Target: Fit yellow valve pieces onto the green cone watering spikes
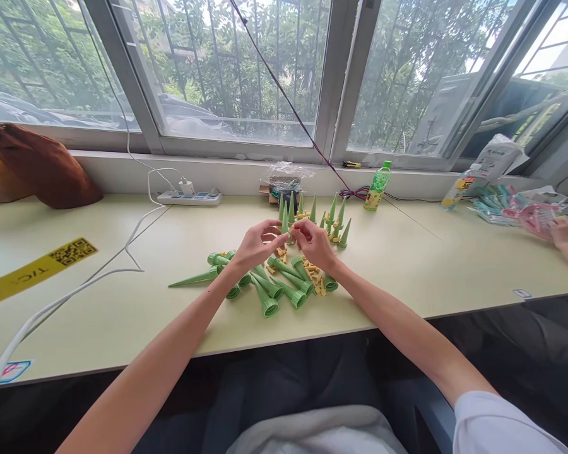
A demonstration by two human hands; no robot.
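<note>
Left hand (259,244) is holding its fingers half-curved, right hand (315,243) narrow; whether gripping, cannot tell. Cones (265,292) and pegs (315,275) are lying nearby.

Green cones (264,291): plastic, low sheen (ribbed in places). Tabletop (407,271): smooth, satin. Clear wrapping (291,171): crinkled, glossy plastic.
</note>
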